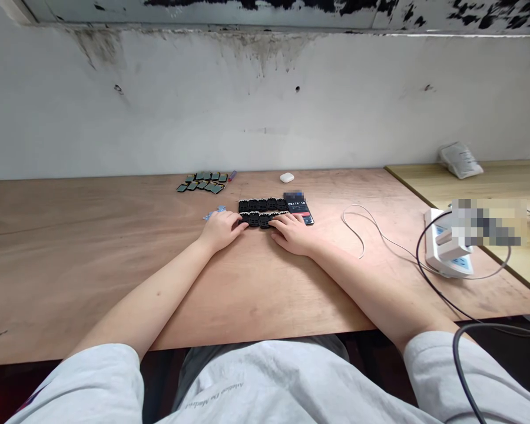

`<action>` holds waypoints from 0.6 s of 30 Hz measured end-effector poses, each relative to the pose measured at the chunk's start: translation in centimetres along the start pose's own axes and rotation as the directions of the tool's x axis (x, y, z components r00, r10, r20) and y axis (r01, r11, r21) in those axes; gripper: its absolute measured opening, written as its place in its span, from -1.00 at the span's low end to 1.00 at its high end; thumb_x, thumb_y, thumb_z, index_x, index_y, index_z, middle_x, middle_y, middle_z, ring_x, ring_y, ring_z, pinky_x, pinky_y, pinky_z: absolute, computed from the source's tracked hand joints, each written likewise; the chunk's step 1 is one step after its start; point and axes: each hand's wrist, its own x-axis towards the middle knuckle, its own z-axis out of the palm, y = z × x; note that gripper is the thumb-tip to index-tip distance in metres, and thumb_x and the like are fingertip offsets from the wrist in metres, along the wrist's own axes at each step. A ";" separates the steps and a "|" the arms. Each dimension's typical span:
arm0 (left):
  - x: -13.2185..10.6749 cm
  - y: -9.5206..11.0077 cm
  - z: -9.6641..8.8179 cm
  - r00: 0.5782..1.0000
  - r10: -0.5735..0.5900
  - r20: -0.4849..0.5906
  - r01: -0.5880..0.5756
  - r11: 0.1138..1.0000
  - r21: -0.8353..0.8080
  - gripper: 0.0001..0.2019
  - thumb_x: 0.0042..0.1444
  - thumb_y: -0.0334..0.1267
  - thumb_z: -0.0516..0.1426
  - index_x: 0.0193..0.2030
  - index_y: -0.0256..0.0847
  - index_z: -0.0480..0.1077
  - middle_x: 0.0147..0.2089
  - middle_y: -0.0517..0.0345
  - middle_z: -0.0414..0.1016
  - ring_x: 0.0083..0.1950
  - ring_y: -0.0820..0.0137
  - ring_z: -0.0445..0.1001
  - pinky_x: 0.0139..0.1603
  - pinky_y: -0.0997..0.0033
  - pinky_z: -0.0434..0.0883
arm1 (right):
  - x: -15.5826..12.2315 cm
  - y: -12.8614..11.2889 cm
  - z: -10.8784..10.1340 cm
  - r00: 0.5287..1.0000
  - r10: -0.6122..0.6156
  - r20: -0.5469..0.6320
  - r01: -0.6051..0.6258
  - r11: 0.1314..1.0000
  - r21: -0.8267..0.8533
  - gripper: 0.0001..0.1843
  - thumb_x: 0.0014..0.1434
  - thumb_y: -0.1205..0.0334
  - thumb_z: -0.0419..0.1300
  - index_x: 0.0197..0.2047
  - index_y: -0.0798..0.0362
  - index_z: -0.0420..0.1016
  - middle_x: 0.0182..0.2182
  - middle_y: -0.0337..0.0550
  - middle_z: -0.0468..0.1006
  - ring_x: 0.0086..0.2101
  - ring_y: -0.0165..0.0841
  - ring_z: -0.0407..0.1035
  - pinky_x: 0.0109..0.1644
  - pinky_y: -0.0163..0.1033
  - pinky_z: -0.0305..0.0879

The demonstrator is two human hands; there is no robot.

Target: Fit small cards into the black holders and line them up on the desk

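Two rows of small black plastic parts (260,205) lie side by side on the wooden table (265,282). At the left end of the nearer row, my left hand (221,229) has its fingers curled onto the end part, thumb on the near side. My right hand (292,234) grips the right end of that row, its fingers partly covering the parts. Under and beside the right fingers lies a phone (299,207) showing a running timer. Small light-blue pieces (215,213) lie just behind my left hand, partly hidden by it.
Several small square boards with grey-green faces (203,182) lie at the back left, near a thin screwdriver-like tool (232,176). A white case (287,177) sits near the wall. At right are a power strip (448,250), cables (388,240) and a white packet (460,160).
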 end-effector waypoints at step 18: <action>0.5 -6.0 0.9 0.961 -0.252 0.113 0.247 0.967 0.053 -0.46 0.39 0.08 -0.01 0.37 -0.10 0.41 0.49 -0.14 0.31 0.51 -0.13 0.17 0.40 -0.22 0.21 | 0.9 1.7 0.7 0.981 0.190 -0.031 -0.192 0.968 -0.160 -0.25 0.44 -0.32 0.03 0.44 0.05 0.33 0.44 0.23 0.29 0.46 0.19 0.01 0.46 0.42 -0.12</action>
